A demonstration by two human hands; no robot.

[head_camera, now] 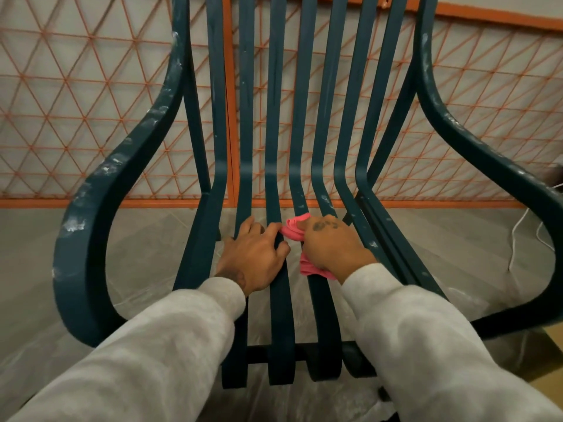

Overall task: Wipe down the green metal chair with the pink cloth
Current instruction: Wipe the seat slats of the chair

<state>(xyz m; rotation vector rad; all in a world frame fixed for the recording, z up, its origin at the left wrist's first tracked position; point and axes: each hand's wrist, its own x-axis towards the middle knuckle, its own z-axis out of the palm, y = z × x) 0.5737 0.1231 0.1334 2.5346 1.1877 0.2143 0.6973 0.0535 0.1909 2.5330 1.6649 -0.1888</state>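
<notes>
"Pale grey sleeves nearest the lens, left sleeve (152, 345) and right sleeve (426, 345): are they yours?"

"Mine. Both reach forward over the seat of the chair (88, 239), dark green metal, its curved armrests flecked with white."

"What is the left hand doing?"

"My left hand (254, 257) lies on the seat slats (281, 315). Its fingers are hooked over one slat and the thumb is curled against that slat's other edge: a grip on the chair."

"Where is the cloth?"

"The pink cloth (292, 231) is bunched under my right hand (332, 248). The fingers curl over it and hold it against the slats at the middle of the seat, just beside the left hand. Folds show past the knuckles and again below the palm, near the wrist."

"What lies behind?"

"Back slats (275, 102) rise from the seat. Through them shows an orange lattice panel (76, 102) against a pale wall. Clear plastic sheeting (143, 260) covers the floor beneath. A white cable (518, 233) lies at the right, seen through the loop of that armrest."
</notes>
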